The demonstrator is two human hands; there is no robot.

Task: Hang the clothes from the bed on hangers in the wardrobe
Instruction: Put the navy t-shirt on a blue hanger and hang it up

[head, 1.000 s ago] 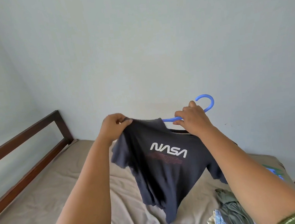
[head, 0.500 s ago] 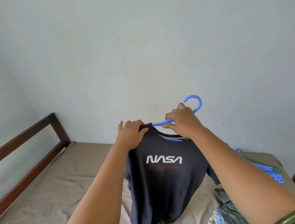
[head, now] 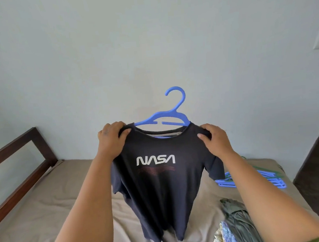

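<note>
Now the right hand [head: 217, 140] has left the hanger [head: 165, 114]; both it and the left hand [head: 112, 138] grip the shirt's [head: 160, 188] shoulders.

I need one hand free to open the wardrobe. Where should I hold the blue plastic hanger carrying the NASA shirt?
Take the blue plastic hanger by the bare neck just below its hook, coming from above. The dark navy NASA T-shirt covers both arms, where the left hand and right hand now grip the shoulders; the neck is central, so the load should hang level.

White "NASA" lettering across the dark T-shirt [head: 160, 178] chest
</note>
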